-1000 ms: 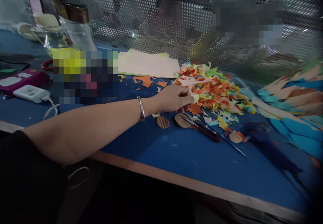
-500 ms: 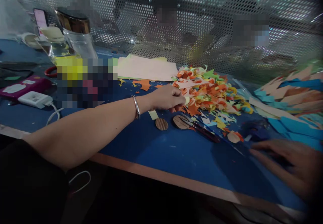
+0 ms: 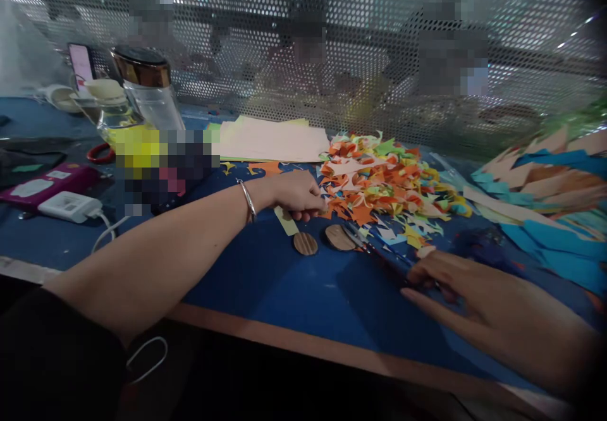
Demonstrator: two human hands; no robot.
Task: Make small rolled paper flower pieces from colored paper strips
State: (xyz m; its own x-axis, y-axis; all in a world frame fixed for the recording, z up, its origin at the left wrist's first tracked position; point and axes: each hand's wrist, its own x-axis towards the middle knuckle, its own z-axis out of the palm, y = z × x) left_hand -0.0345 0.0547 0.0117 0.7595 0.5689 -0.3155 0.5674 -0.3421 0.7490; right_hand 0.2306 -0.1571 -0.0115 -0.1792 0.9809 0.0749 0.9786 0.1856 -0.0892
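My left hand point(image 3: 300, 196), with a silver bangle at the wrist, is closed with its fingers curled down at the left edge of a heap of cut paper scraps point(image 3: 370, 184). Whatever its fingertips pinch is hidden. A pale yellow-green paper strip point(image 3: 286, 222) lies just under it. My right hand point(image 3: 467, 294) is at the dark red handles of a pair of scissors point(image 3: 363, 241), thumb and forefinger on either side; the grip is partly blurred. The scissors' tips lie over a round wooden disc point(image 3: 340, 237). A smaller wooden disc point(image 3: 305, 244) sits to its left.
Stacked pale paper sheets point(image 3: 275, 140) lie behind my left hand. Folded blue and peach paper point(image 3: 550, 237) is at the right. Bottles point(image 3: 154, 102), a purple box point(image 3: 52, 187) and a white charger point(image 3: 71, 206) stand left. A perforated metal panel point(image 3: 265, 48) closes the back.
My right hand has come in from the right to the scissors' handles, and the scissors have shifted slightly. My left hand has drawn back left from the scraps. The view has tilted slightly upward.
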